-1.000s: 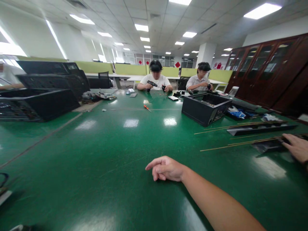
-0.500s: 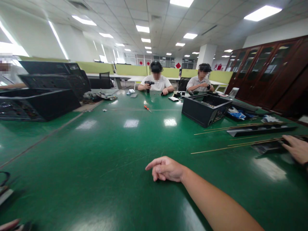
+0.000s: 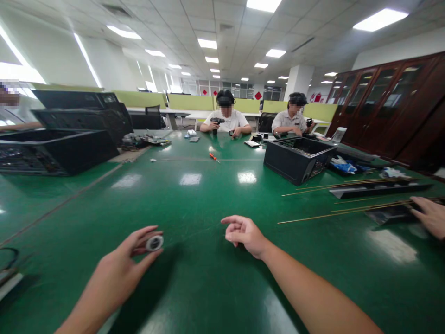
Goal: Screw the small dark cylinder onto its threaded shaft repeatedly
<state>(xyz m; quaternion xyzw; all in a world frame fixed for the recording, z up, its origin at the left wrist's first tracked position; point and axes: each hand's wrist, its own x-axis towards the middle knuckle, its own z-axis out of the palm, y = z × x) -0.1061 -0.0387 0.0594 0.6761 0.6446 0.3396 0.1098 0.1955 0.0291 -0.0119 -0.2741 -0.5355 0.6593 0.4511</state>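
Note:
Between the thumb and fingers of my left hand (image 3: 120, 269) is a small round white-rimmed part (image 3: 154, 243) with a dark centre, held above the green table (image 3: 194, 287). My right hand (image 3: 245, 234) is to the right of it, over the middle of the table, with its index finger stretched out to the left and the other fingers loosely curled. Nothing shows in my right hand.
Dark computer cases (image 3: 299, 157) stand at the right and the far left. A red screwdriver (image 3: 214, 157) lies further back. Thin rods (image 3: 313, 218) and metal strips lie at the right, near another person's hand (image 3: 431, 215). Two people sit opposite.
My left hand has come in from the lower left edge with the round part in it. My right hand has moved slightly up and to the right.

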